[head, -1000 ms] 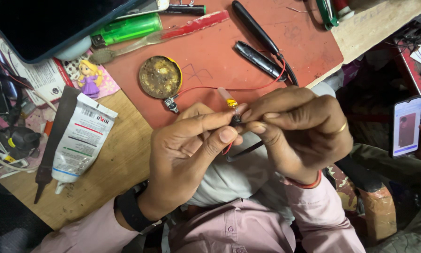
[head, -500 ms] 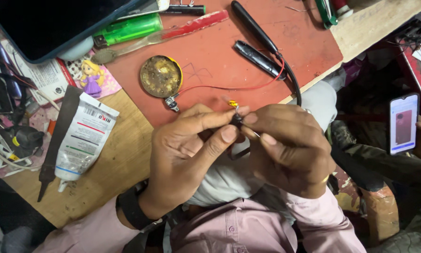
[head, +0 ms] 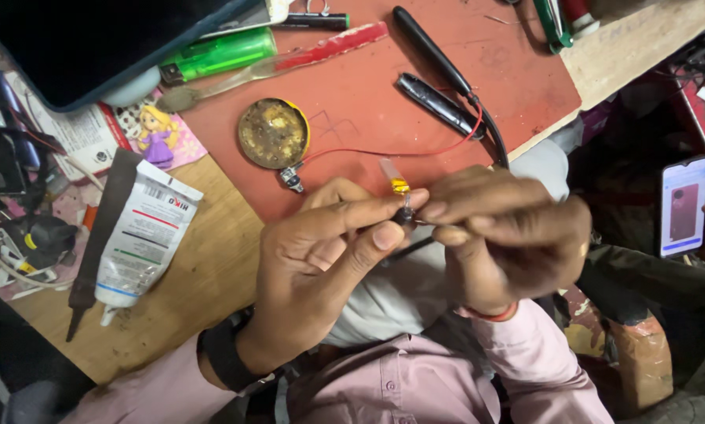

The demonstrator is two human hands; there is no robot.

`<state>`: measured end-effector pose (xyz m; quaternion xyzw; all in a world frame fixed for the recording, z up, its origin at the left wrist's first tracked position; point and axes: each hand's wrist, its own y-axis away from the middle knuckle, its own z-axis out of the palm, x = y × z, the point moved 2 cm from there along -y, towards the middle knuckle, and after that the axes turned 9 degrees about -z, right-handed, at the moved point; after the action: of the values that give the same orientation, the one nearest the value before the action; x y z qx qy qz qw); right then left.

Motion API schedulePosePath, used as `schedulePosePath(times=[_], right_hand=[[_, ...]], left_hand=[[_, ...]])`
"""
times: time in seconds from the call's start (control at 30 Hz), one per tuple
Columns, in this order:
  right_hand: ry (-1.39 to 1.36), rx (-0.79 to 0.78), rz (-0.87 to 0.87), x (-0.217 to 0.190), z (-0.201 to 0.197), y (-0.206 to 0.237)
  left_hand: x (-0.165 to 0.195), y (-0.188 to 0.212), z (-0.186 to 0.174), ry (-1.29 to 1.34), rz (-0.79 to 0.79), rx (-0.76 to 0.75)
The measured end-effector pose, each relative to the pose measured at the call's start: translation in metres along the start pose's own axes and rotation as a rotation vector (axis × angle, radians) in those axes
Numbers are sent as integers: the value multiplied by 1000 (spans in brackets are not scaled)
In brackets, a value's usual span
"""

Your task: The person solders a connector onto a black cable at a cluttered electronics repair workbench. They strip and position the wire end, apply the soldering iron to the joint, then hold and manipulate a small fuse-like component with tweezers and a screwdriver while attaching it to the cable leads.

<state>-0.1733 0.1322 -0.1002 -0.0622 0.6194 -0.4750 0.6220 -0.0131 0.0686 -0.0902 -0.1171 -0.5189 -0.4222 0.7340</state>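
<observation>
My left hand [head: 321,255] and my right hand [head: 509,235] meet over my lap at the bench edge. Together their fingertips pinch a small dark part [head: 404,214] with a yellow piece and a clear tip on top. A thin red wire [head: 384,153] runs from that spot across the red mat [head: 462,47] to a small metal clip beside a round tarnished tin [head: 273,133]. A black cable [head: 490,129] drops off the mat toward my right hand. What the fingers cover of the part is hidden.
On the mat lie a black neckband earphone [head: 439,102], a green lighter [head: 219,55] and a red-handled tool [head: 321,49]. A white squeeze tube [head: 144,235] and a dark-handled tool [head: 93,243] lie on the wooden bench. At the right another person's hand holds a phone [head: 684,206].
My right hand has turned and drawn slightly back, its fingers more curled. Both hands keep pinching the small part in the same place.
</observation>
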Motion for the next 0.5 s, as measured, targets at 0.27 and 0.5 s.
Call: schedulePosePath(times=[0.27,0.5], right_hand=[[-16,-19,263,-6,-16,9],[35,-116,291,-13,-13,-7]], left_hand=[[1,0,0,-50,-15,-7],[1,-1,0,-45,-1,-8]])
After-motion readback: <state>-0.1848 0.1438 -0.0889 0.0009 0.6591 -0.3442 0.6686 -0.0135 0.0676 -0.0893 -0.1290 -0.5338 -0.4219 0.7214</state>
